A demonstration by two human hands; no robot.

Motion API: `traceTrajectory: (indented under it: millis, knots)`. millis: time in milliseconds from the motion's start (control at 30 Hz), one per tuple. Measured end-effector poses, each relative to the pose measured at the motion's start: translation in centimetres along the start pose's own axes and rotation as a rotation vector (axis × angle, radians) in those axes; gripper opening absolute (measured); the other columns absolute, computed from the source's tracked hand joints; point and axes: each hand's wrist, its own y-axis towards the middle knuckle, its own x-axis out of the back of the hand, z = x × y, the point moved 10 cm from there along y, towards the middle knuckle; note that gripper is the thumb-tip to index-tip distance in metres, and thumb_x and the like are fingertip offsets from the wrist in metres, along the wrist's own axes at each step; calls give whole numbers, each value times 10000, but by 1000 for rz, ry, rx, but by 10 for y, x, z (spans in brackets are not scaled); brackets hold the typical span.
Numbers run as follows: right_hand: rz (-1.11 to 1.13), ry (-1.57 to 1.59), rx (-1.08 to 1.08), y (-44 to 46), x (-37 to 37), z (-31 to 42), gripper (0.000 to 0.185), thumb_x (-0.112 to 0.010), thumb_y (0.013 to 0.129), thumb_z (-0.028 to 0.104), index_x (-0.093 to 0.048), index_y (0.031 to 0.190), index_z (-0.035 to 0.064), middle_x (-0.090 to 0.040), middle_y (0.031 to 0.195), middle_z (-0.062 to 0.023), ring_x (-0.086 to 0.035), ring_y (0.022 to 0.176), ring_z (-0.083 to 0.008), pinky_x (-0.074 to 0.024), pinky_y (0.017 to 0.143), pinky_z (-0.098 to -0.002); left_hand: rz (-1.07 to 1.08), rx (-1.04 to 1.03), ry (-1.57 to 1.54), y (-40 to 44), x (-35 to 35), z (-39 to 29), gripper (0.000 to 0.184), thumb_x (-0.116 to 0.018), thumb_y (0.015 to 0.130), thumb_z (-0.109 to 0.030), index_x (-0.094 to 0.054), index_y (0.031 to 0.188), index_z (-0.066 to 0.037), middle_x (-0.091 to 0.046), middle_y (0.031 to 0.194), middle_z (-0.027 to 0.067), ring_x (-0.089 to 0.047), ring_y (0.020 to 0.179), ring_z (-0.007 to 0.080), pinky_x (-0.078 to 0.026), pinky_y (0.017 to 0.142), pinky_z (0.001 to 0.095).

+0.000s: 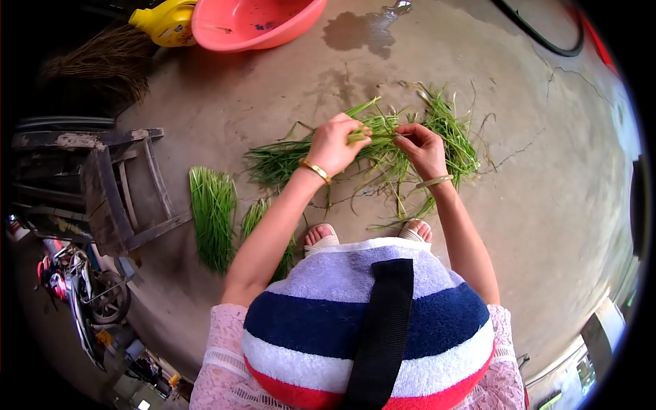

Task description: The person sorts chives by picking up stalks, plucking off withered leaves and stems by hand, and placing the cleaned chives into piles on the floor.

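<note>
Long green stalks (279, 161) lie in a loose pile on the concrete floor beyond my feet. My left hand (336, 143), with a gold bangle at the wrist, is closed around a small bunch of these stalks. To its right my right hand (420, 147) pinches thin stalk ends that stretch between the two hands. A tangled heap of green stalks (454, 137) lies just beside my right hand. At the left, a neat bundle of green stalks (213, 219) rests on the floor, and a smaller bundle (254, 217) is partly hidden by my left forearm.
A pink basin (239, 34) and a yellow jug (167, 24) stand at the upper left, near a straw broom (102, 68). A worn wooden stool (106, 184) is at the left, with a motorcycle (89, 294) behind it. A black hose (547, 42) lies at the upper right.
</note>
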Motion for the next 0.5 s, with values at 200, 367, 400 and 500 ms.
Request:
traceTrajectory:
  millis: [200,367,400,500]
  knots:
    - [28,134,-128,-5,-7,9,137,-607,769,63,-607,893,4,-617,742,-22,-550,641,-64,-445,580,-189,-54,-37,124,-2,-14,0,165,-693,645,-156,-627,759,-57,-579,726,89,-574,657,255,-454,577,324]
    - [-194,-37,67,1,26,20,110,-610,769,73,-607,855,5,-617,725,-32,-549,640,-70,-446,593,-199,-108,-57,188,-11,5,3,147,-673,675,-159,-633,782,-67,-580,705,91,-570,631,271,-448,557,340]
    - [-233,-71,86,3,33,20,109,-610,768,77,-606,853,9,-616,719,-35,-547,638,-68,-444,593,-202,-108,-57,188,-12,10,4,147,-673,675,-159,-633,782,-67,-580,705,91,-570,631,271,-448,557,340]
    - [-345,-383,113,1,51,24,204,-632,723,94,-594,916,40,-588,867,-82,-551,600,-119,-454,594,-242,-162,-38,266,-13,29,4,142,-666,682,-153,-633,794,-71,-574,700,95,-563,620,272,-444,552,340]
